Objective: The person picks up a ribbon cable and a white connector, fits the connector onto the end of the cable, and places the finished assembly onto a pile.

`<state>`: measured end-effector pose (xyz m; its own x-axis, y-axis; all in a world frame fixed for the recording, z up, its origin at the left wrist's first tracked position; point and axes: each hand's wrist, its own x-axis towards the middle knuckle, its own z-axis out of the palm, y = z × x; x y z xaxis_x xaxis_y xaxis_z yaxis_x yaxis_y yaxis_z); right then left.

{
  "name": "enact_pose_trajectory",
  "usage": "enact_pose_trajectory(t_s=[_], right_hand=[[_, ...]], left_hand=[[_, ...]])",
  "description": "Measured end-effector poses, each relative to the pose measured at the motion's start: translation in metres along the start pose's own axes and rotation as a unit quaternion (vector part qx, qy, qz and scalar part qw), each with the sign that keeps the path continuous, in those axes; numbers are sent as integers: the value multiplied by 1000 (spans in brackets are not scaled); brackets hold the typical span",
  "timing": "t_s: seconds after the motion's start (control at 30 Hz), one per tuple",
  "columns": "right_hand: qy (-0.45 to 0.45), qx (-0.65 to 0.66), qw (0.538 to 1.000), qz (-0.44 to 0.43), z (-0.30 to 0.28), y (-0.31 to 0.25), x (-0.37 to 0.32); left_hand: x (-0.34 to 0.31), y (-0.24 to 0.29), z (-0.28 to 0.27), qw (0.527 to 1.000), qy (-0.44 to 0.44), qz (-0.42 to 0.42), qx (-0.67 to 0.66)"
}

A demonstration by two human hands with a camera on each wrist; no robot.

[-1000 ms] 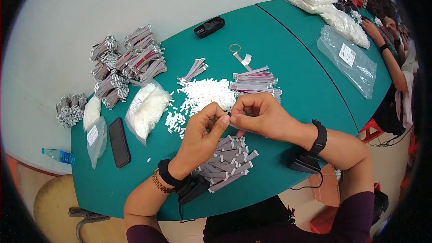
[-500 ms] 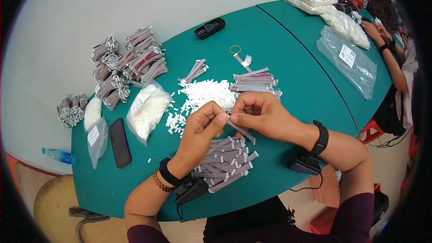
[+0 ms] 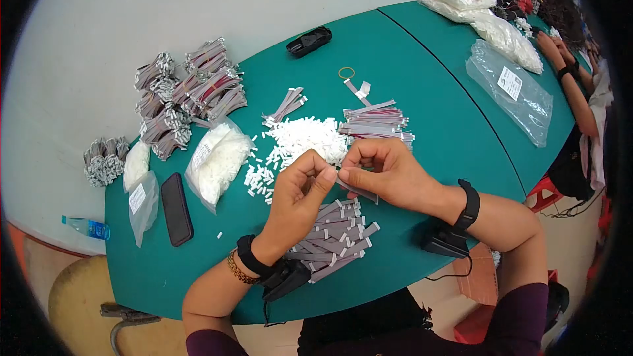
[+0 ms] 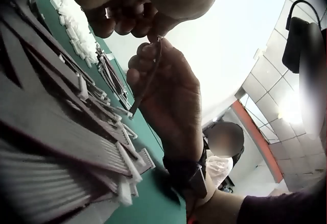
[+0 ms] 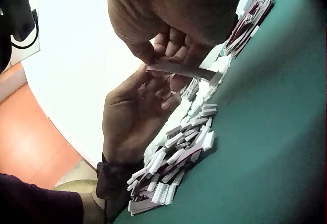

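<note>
A short flat grey ribbon cable [image 3: 358,191] runs under my right hand [image 3: 389,171], which pinches it near one end between thumb and forefinger. My left hand [image 3: 297,191] meets it tip to tip, thumb and forefinger pinched at that same end; the fingertips hide the piece between them. From the right wrist view, the ribbon cable [image 5: 184,71] crosses below the right palm, its other end free. Beneath both hands lies a loose pile of grey ribbon cables [image 3: 330,237] with white end connectors. Just beyond them spreads a heap of small white plastic pieces [image 3: 300,135].
Bundled cables [image 3: 379,122] lie behind the right hand, with more bundles [image 3: 191,92] stacked far left. Bags of white pieces [image 3: 217,161] and a phone [image 3: 176,209] are on the left. A rubber band [image 3: 346,73] lies at the back. Another person's arm [image 3: 577,102] is far right.
Both hands stay fingertip to fingertip in nearly the same place. The ribbon cable's free end swung down into view, then tilted up slightly under the right hand.
</note>
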<state>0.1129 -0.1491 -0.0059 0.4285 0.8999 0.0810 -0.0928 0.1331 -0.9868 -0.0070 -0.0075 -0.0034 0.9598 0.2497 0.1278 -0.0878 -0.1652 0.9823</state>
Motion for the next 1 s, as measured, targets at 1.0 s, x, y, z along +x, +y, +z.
enact_pose_trajectory(t_s=[1.0], right_hand=[[-7,-29,999,-31,1,-1,-2]], left_hand=[[4,2,-6,1000,-30,-9,2]])
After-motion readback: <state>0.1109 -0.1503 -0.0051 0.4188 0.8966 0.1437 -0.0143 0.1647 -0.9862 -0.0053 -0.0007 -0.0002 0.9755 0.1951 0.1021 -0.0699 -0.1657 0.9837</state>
